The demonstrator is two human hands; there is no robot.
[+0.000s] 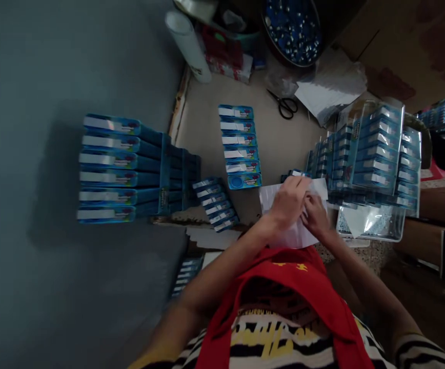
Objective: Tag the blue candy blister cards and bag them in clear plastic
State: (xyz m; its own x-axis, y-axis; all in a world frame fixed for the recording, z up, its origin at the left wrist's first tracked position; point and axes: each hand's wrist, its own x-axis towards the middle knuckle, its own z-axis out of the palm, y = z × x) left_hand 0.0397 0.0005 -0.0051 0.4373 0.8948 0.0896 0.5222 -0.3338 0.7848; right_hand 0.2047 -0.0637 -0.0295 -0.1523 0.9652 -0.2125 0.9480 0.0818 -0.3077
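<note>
Head: white sheet (296, 233), far edge crosswise, long axis unclear.

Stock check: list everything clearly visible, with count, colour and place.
Table: one, pale, centre
Paper: one, white, lower centre
Middle packs: six, blue, centre
Slanted packs: uncounted, blue, left of paper
Left stack: one, blue, left
Right stacks: several, blue, right
Tray: one, pale, right of paper
Scissors: one, black, upper centre
Loose sheets: uncounted, whitish, beside scissors
Cylinder: one, white, table's far left corner
Bowl: one, dark, top
Blue pieces: uncounted, blue, in bowl
Cardboard boxes: several, brown, right edge
Wall: one, grey-blue, left
Apron: one, red, bottom centre
Left hand: one, bare, on paper
Right hand: one, bare, on paper
</note>
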